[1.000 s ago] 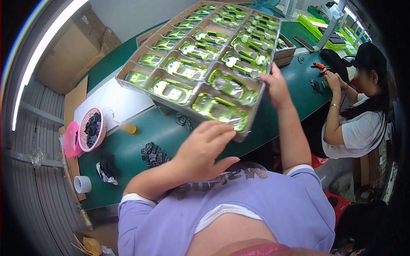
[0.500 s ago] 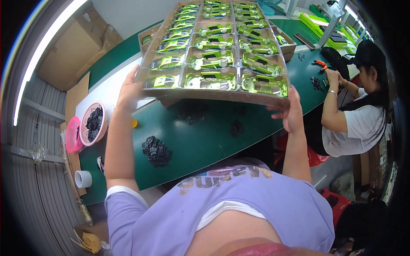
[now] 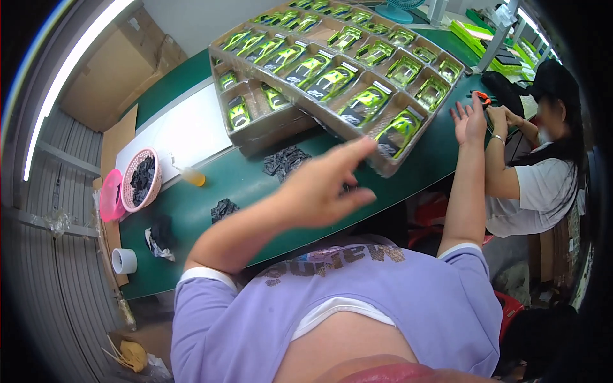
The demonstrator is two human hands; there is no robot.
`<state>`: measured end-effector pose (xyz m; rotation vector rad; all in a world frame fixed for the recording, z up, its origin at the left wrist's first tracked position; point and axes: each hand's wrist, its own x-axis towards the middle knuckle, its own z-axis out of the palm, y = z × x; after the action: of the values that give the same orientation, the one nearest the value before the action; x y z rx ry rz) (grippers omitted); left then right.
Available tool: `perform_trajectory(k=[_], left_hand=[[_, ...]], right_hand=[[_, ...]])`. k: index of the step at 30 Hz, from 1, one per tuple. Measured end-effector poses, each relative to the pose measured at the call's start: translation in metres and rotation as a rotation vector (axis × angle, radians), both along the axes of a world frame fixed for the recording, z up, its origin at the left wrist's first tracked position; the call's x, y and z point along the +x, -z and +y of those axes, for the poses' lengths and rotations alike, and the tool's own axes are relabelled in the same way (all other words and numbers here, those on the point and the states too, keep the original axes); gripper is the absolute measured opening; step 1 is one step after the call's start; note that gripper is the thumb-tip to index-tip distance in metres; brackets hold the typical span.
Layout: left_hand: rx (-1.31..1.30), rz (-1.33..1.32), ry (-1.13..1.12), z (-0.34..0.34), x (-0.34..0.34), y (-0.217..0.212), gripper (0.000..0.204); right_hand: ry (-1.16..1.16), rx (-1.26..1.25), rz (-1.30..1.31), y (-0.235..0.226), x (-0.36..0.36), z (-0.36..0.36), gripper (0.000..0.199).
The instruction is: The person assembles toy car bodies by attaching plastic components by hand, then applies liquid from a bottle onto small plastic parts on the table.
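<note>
A cardboard tray [image 3: 300, 96] of green-and-black toy car bodies [image 3: 331, 82], divided into compartments, lies askew across a second tray [image 3: 262, 131] of similar parts. My left hand [image 3: 329, 185] reaches across toward the upper tray's near corner, its fingers apart and nothing held. Its forefinger overlaps that corner in view; whether it touches, I cannot tell. Beyond the tray's right end, my right hand [image 3: 470, 124] is raised open with spread fingers, apart from the cardboard. Black parts lie in a pile [image 3: 285, 163] beside the lower tray and in another [image 3: 225, 209] behind my left forearm.
The green table [image 3: 255, 239] holds a pink basket [image 3: 155, 191] of black pieces, a bottle of yellow liquid [image 3: 196, 179] and a white roll [image 3: 124, 261]. On the right, a co-worker [image 3: 536, 185] sits close, hands near orange-handled pliers [image 3: 483, 97]. A fan [image 3: 399, 11] stands behind.
The upper tray has turned and come down askew over the lower one. Both hands have let go of it; the left swung rightward across the table, the right moved up and outward.
</note>
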<state>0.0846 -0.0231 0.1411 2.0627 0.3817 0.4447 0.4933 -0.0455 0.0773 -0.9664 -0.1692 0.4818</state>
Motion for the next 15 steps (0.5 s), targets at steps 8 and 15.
perform_trajectory(k=[8,15], left_hand=[[1.104,0.333,-0.499,0.23,-0.029,0.02,0.054],[1.09,0.351,-0.468,0.197,0.007,0.015,0.045]], right_hand=[[-0.722,-0.221,-0.064,0.024,-0.189,-0.072,0.077],[-0.534,0.01,-0.072,0.031,-0.14,-0.064,0.026]])
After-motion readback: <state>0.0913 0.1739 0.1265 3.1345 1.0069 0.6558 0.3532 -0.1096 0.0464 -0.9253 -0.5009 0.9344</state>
